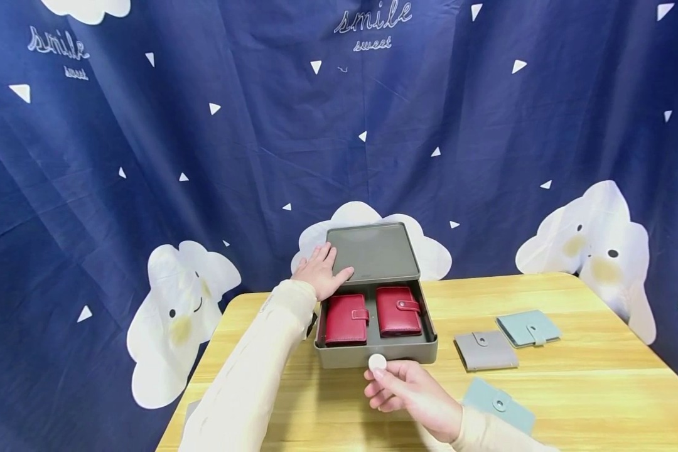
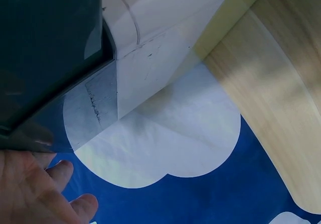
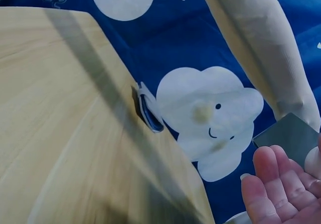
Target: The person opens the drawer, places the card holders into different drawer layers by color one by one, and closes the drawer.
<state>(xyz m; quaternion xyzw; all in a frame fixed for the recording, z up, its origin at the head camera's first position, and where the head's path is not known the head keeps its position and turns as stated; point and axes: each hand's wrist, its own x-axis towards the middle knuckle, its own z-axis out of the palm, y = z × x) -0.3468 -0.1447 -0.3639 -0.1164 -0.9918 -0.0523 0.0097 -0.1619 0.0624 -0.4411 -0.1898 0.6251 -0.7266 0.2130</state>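
Note:
A grey box [image 1: 378, 355] stands on the table with its lid [image 1: 373, 251] raised at the back. Inside lie two red snap-strap wallets, one on the left [image 1: 344, 320] and one on the right [image 1: 398, 311]. My left hand [image 1: 319, 274] rests on the lid's left edge, fingers spread; in the left wrist view its fingertips [image 2: 61, 174] show below the dark lid [image 2: 45, 43]. Just before the box front, my right hand [image 1: 409, 392] pinches a small white round disc [image 1: 377, 362] between thumb and fingers. The right wrist view shows the disc [image 3: 314, 161] only in part.
Right of the box lie a grey card holder [image 1: 486, 351], a light blue one [image 1: 528, 328] behind it and another light blue one [image 1: 498, 405] nearer me, partly behind my right sleeve. A grey edge [image 1: 191, 409] shows beside my left sleeve. A blue curtain [image 1: 260, 125] hangs behind the table.

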